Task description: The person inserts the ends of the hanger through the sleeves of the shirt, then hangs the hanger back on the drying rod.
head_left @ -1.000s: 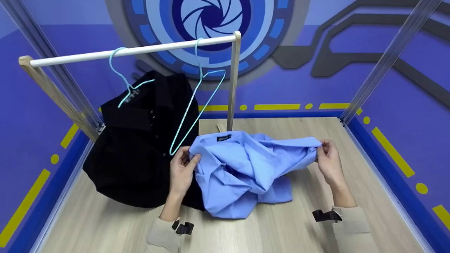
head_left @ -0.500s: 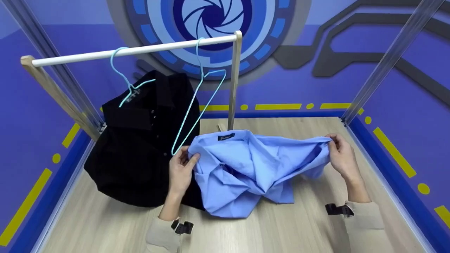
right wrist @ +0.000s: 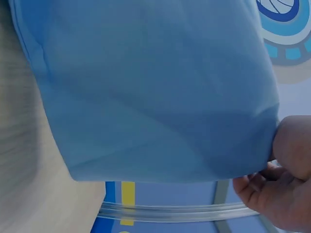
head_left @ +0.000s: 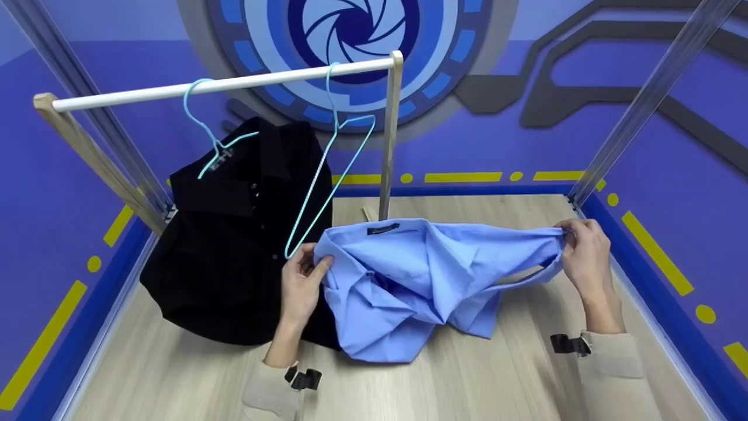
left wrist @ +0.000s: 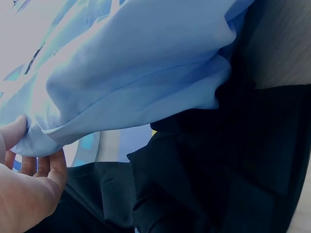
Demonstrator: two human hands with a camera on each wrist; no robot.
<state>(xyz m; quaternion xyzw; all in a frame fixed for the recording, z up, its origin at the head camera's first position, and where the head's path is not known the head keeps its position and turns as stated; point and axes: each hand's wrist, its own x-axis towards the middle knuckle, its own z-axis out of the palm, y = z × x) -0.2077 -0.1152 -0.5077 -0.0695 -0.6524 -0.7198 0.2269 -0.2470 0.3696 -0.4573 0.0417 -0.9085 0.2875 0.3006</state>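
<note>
The left hand [head_left: 301, 287] and right hand [head_left: 587, 260] pinch 2 opposite ends of the blue shirt [head_left: 397, 257] over the table [head_left: 456, 380], beside the black shirt [head_left: 225, 269], probably so that its cloth is spread wide.

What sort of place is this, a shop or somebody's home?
Probably neither; it looks like a staged booth. Blue, patterned walls rise on three sides of a wood-look surface, a clothes rack stands near the blue shirt being held, and a black device sits at each wrist.
</note>
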